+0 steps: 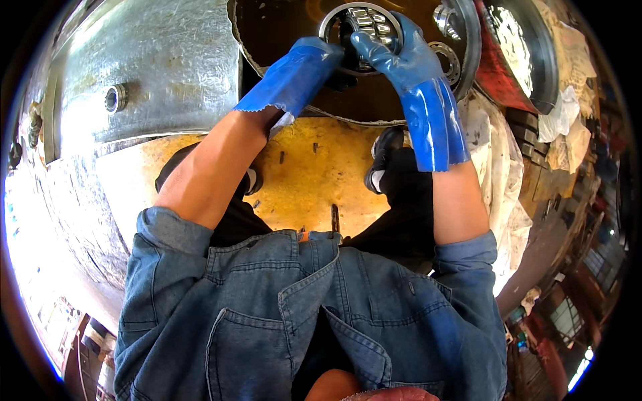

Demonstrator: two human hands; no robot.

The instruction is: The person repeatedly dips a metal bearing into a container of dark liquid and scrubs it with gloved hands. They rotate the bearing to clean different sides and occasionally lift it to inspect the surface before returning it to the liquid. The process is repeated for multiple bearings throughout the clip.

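Both my hands wear long blue rubber gloves and grip a large roller bearing (372, 23) over a wide basin (354, 121) of dark brown liquid. Shiny rollers show inside the bearing's outer ring, which is tilted toward me. My left hand (314, 57) closes on the ring's left side, its fingers partly hidden. On the right, my right hand (401, 57) wraps the rim, with its thumb across the rollers. Another bearing (446, 63) lies just right of my right hand, and a further roller bearing (445, 21) sits above it by the basin's right wall.
A metal sheet table (174, 73) stands at left with a small bearing (116, 98) on it. At right are a red container (515, 53) with a dark rim, and white cloth or plastic sheeting (491, 174). My feet rest by a yellow floor area (307, 174).
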